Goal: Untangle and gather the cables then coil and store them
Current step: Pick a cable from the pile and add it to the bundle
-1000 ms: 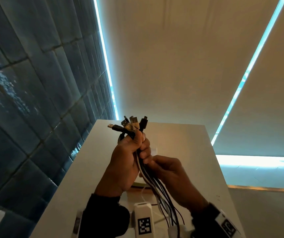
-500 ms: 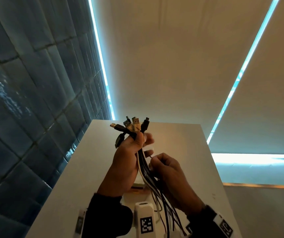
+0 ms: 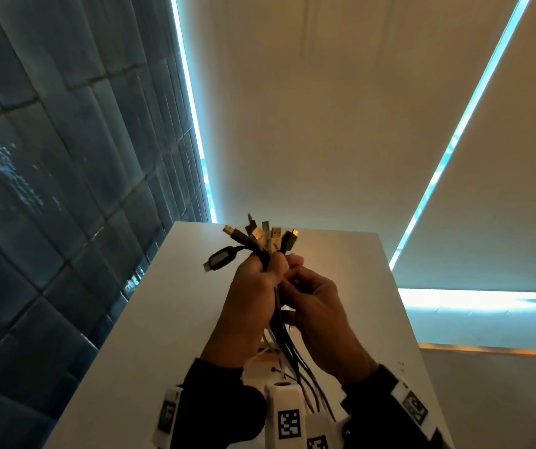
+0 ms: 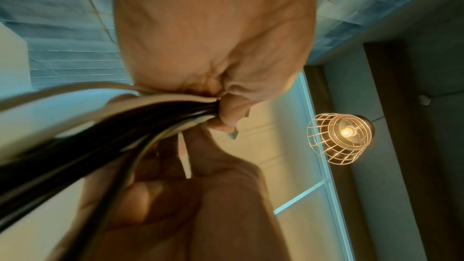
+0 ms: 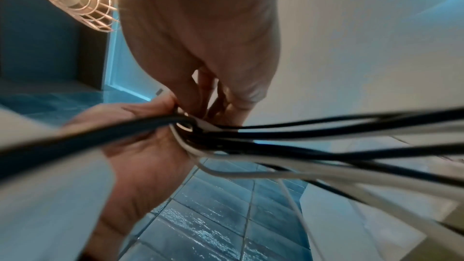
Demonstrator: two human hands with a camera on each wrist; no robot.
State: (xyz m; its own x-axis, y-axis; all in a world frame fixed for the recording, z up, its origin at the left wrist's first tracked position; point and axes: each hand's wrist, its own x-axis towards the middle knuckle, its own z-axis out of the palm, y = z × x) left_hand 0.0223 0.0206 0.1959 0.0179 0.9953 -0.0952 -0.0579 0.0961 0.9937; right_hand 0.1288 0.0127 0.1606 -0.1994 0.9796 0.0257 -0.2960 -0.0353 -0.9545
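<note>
place: home interior, or a café-style room; can't tell which
wall: glossy blue tiles (image 3: 49,196), 9 o'clock
ceiling: plain cream panels (image 3: 325,124) with cyan light strips (image 3: 192,102), 12 to 2 o'clock
lamp: wire-cage pendant (image 4: 340,138), bare bulb lit
furniture: white cabinet top (image 3: 176,303), 6 o'clock

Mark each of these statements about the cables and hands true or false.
1. The left hand grips the cable bundle just below its plugs. True.
2. The plugs point down toward the white table. False: they fan upward above the fist.
3. The bundle holds both black and white cables. True.
4. The right hand rests flat on the table. False: it is raised beside the left hand, fingers curled at the cables.
</note>
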